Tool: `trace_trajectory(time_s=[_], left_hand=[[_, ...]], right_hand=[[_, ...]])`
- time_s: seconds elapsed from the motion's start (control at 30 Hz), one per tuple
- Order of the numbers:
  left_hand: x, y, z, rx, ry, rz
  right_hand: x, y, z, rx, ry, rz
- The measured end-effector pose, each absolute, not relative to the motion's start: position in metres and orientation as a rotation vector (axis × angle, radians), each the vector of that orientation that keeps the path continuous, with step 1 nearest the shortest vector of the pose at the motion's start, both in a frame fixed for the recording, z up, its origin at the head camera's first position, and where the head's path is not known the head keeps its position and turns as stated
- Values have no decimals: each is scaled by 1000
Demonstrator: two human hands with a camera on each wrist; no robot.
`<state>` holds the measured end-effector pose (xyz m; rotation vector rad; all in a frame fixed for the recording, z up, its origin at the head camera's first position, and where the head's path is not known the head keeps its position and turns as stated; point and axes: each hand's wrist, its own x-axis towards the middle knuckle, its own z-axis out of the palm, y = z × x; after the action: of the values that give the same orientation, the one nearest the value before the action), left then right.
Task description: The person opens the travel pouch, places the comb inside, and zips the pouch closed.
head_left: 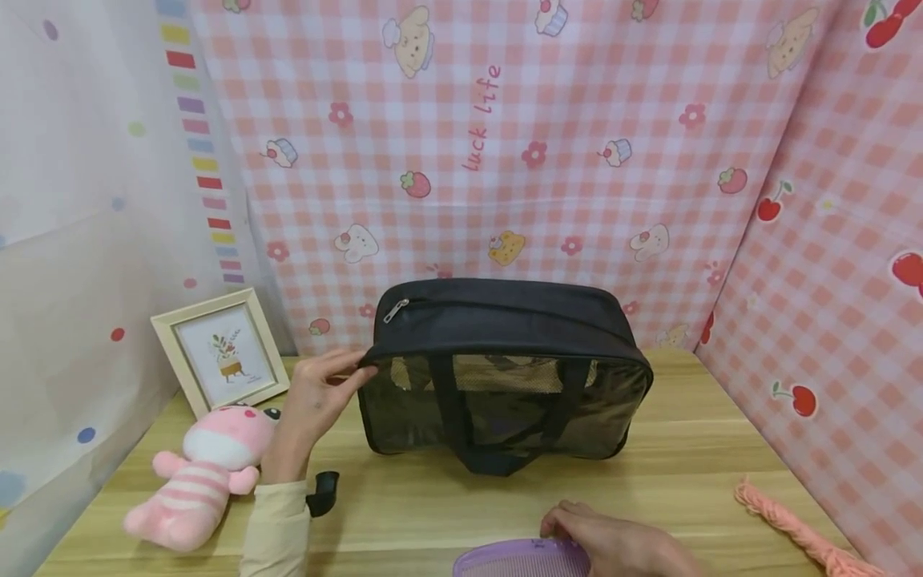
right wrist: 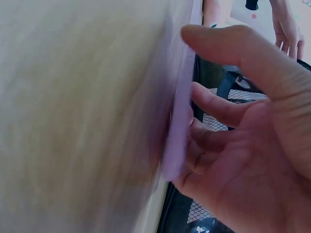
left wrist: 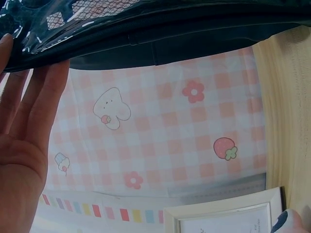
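Observation:
A black toiletry bag [head_left: 505, 320] with see-through sides stands upright on the wooden table, its strap handle [head_left: 497, 465] hanging down in front. My left hand [head_left: 317, 401] pinches the bag's upper left corner; in the left wrist view the thumb lies on one side of the edge and the fingers [left wrist: 41, 104] on the other. A metal zipper pull [head_left: 397, 311] sits near that corner. At the table's near side, my right hand [head_left: 620, 537] holds a purple comb [head_left: 522, 557] along its spine. The comb [right wrist: 181, 116] appears edge-on between thumb and fingers in the right wrist view.
A pink striped plush toy [head_left: 202, 473] lies left of my left forearm, below a framed picture [head_left: 227, 353]. A small black object [head_left: 324, 493] is by the left sleeve. At the right edge lies a twisted peach yarn bundle [head_left: 800, 533]. Patterned cloth [head_left: 577, 200] hangs behind.

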<state>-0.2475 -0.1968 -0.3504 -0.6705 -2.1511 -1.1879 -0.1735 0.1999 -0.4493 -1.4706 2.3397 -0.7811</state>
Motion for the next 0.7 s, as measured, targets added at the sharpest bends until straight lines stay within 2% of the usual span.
trace_trajectory(time_s=[0.3,0.7], left_hand=[[-228,-186,-329,-653,-2164,-1155],[-249,-198,-354,-659,-2154,-1171]], right_hand=[[-172,196,-441,-1378,2380,-857],[-168,199,-430,-1284,2458,-899]])
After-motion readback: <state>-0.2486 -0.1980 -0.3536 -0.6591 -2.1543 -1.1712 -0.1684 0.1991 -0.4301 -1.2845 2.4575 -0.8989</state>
